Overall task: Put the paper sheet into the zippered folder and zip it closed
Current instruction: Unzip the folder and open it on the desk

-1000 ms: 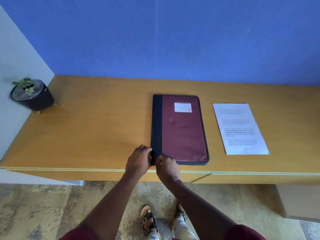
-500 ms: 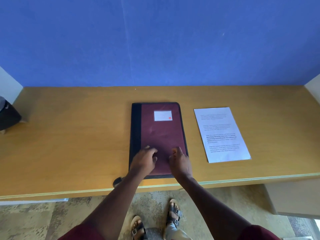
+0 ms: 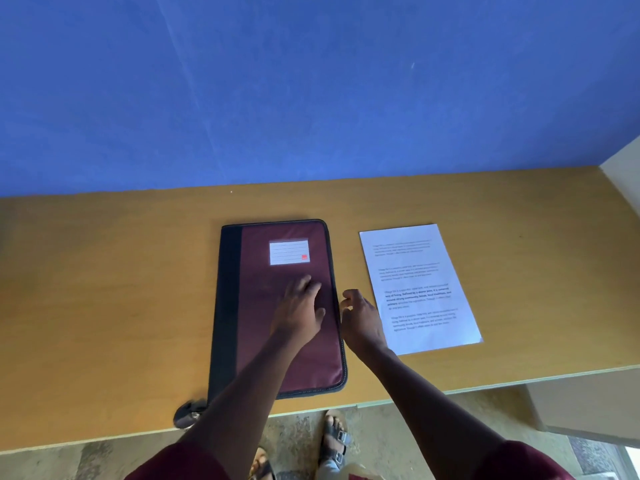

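The zippered folder [image 3: 277,306] lies flat and closed on the wooden desk [image 3: 104,306]; it is maroon with a black spine and a white label. My left hand [image 3: 299,311] rests palm down on its cover with the fingers spread. My right hand [image 3: 360,318] is at the middle of the folder's right edge, thumb and fingers pinched together on the zipper line. The fingers hide the pull itself. The printed paper sheet [image 3: 419,289] lies flat on the desk just right of the folder, partly under my right wrist.
A small dark tab or strap [image 3: 188,414] lies by the folder's near left corner, close to the desk's front edge [image 3: 485,386]. A blue wall [image 3: 311,98] backs the desk. A pale cabinet [image 3: 588,407] stands below at right. My sandalled feet [image 3: 332,441] are on the floor.
Both hands moved from the folder's near left corner up onto it: the left now lies flat mid-cover, the right went round to the right edge. The view shifted right, losing the plant pot.
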Demonstrator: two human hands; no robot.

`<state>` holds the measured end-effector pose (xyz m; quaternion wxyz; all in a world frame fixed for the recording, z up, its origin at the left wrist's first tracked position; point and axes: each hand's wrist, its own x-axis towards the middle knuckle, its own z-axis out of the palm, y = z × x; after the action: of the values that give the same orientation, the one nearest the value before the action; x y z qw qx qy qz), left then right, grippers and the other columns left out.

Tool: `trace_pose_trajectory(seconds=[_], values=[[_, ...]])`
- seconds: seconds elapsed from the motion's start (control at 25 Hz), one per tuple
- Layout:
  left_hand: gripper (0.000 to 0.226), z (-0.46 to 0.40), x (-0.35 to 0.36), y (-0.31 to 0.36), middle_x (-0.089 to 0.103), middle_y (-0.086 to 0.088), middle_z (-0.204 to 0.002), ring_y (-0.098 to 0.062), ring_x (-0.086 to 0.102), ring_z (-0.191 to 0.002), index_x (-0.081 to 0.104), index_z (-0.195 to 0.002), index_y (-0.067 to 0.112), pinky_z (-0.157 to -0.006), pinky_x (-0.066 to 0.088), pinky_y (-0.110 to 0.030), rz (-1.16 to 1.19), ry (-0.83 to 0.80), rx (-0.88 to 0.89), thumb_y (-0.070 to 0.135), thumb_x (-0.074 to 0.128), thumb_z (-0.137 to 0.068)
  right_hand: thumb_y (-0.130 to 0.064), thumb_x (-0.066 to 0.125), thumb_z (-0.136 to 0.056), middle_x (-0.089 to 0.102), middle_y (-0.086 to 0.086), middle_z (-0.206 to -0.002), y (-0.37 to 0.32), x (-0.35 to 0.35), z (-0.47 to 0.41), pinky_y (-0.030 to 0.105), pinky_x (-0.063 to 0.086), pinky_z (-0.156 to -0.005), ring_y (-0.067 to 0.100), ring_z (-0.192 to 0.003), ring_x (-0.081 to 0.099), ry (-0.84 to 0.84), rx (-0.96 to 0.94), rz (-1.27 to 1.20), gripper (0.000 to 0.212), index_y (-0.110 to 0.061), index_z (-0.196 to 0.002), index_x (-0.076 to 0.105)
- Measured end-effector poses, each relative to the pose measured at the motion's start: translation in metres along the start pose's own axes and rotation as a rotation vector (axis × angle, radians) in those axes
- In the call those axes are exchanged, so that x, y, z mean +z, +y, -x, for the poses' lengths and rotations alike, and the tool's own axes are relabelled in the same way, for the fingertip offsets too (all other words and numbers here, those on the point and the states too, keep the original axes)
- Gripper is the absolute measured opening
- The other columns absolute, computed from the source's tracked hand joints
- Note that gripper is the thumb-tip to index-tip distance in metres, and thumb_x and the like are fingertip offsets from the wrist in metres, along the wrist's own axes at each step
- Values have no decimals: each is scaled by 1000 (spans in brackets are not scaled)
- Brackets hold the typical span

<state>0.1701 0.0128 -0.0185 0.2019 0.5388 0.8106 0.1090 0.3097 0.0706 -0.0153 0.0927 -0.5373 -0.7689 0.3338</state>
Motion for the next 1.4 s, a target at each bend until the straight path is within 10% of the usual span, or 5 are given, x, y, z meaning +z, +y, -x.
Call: trace_pose_trajectory(seconds=[0.48,1.24,1.4], values=[[105,-40,26,39,-10,-5,-167,-34,-12,-152,1,-158,16,-119,-1,-60,-47,-73,-183,51,65,-83,3,43,-87,54,7,-100,26,-18,-50,23,38,-69,22,-90,54,-329,-152,56,62,-33,-136,54],[99,-33,-10,60,-5,-7,-167,-41,-1,-152,-1,-156,30,-119,15,-61,-13,-4,-176,31,63,-80,-9,50,-85,56,3,-94,17,-20,-54,18,39,-51,22,-76,56,-377,-108,51,44,-30,-120,67],[94,-30,-33,59,-3,-6,-167,-41,6,-152,4,-157,30,-119,23,-58,-10,26,-169,30,62,-82,-18,63,-81,54,6,-106,2,-16,-48,35,54,-71,31,-92,63,-394,-65,156,38,-29,-117,63]])
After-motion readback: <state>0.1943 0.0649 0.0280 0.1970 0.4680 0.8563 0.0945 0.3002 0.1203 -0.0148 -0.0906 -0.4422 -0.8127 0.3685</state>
